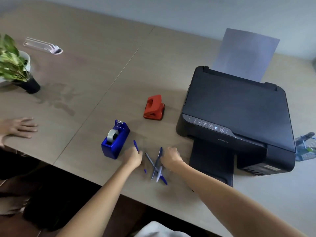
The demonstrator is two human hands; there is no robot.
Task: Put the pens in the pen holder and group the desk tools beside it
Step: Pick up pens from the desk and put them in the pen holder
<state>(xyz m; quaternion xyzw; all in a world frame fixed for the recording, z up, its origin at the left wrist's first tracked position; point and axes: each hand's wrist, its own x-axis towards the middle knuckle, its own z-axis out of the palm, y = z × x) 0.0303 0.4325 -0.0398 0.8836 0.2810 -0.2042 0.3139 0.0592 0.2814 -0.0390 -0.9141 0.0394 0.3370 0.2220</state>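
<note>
Loose blue plastic pens (158, 165) lie crossed just right of the blue tape dispenser (114, 139), long axes running away from the desk edge — one blue pen (136, 145) is held in the left hand (133, 157), while the nearer right hand (171, 156) is closing on the pile, grip blurred and not readable.

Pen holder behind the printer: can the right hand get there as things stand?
Probably not directly: the printer stands between the right hand and the mesh pen holder, so the hand would have to go around or over it.
</note>
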